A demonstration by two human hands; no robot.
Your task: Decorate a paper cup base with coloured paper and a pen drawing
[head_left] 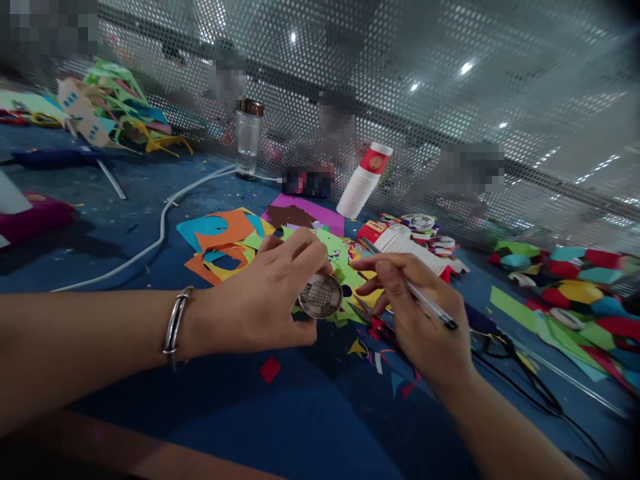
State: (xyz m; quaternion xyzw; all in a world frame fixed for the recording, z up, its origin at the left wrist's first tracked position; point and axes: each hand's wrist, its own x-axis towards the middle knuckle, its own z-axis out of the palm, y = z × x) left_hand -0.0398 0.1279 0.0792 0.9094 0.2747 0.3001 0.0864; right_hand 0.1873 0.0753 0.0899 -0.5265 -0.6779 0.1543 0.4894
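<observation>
My left hand (267,293) is closed around the edge of a small round disc (321,296) with a dark line pattern drawn on its face. It holds the disc over the colored paper scraps, with the patterned side toward me. A clear pen with a black end (433,307) lies across my right hand (425,320), gripped near the thumb, its tip pointing up and left. Just beneath the right fingers are scissors (383,328) with dark and red handles, partly hidden by the hand. Cut orange paper (227,228) and light green paper (327,243) lie beyond the hands.
A stack of paper cups (361,183) leans at the back, with another stack (413,250) lying nearby. A glass bottle (248,140) stands by the perforated panel (400,73). A white cable (163,223) crosses the left; a glue gun (55,157) lies there. Black cord (540,387) runs right.
</observation>
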